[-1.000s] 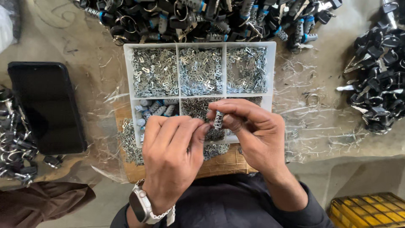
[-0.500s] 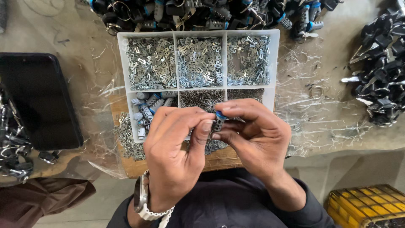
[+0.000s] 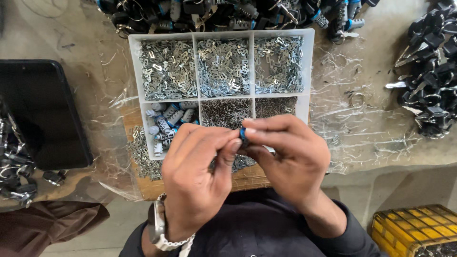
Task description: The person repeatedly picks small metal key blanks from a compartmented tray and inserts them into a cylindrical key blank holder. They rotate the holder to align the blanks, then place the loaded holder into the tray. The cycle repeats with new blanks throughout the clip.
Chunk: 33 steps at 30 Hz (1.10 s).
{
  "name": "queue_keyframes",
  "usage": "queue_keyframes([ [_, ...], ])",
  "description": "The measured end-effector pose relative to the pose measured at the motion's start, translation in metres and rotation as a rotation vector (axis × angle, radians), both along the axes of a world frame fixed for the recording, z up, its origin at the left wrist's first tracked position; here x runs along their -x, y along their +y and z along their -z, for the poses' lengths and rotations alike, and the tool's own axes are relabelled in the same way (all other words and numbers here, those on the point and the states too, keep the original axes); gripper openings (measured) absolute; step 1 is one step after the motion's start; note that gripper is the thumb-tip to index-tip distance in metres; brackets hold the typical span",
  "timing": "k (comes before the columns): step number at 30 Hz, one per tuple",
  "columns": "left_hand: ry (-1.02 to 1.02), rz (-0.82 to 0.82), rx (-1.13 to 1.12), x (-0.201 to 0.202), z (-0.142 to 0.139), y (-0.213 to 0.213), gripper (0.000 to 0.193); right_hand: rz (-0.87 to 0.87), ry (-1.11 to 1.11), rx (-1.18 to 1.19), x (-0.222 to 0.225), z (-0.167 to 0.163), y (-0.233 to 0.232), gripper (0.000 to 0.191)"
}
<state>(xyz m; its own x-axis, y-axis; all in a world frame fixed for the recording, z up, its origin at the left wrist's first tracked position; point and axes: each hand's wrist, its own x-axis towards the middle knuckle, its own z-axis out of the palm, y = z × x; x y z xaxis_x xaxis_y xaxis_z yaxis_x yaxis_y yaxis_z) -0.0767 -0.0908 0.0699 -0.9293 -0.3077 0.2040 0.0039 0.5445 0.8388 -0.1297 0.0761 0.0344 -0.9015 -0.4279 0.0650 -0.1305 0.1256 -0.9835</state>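
Two hands meet above the near edge of the desk. Left hand (image 3: 200, 183), watch at wrist, pinches a small blue-tipped part (image 3: 243, 134) from the left; right hand (image 3: 290, 159) has its grip closed on the same part. Beyond them, a white compartment tray (image 3: 135, 71) of metal bits; a dark phone (image 3: 43, 112) at the desk's left edge.

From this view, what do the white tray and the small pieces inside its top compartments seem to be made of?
The tray looks like plastic: white, matt, with thin moulded dividers. The small pieces look like metal, probably plated steel: silvery, bright, flat stamped shapes that glint. The exact metal cannot be told.
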Motion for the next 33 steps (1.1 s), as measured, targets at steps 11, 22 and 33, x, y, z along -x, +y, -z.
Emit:
queue_keyframes([
  [11,0.002,0.018,0.02,0.0,-0.002,-0.001,0.011,0.037,-0.231,0.152,-0.004,0.009,-0.001,0.034],
  [22,-0.033,-0.01,-0.122,-0.004,0.002,-0.006,0.014,-0.029,-0.237,0.195,0.004,0.008,-0.005,0.037],
  [33,-0.079,-0.174,-0.483,-0.009,0.025,0.013,0.014,0.026,-0.288,0.261,0.002,0.014,-0.006,0.029],
])
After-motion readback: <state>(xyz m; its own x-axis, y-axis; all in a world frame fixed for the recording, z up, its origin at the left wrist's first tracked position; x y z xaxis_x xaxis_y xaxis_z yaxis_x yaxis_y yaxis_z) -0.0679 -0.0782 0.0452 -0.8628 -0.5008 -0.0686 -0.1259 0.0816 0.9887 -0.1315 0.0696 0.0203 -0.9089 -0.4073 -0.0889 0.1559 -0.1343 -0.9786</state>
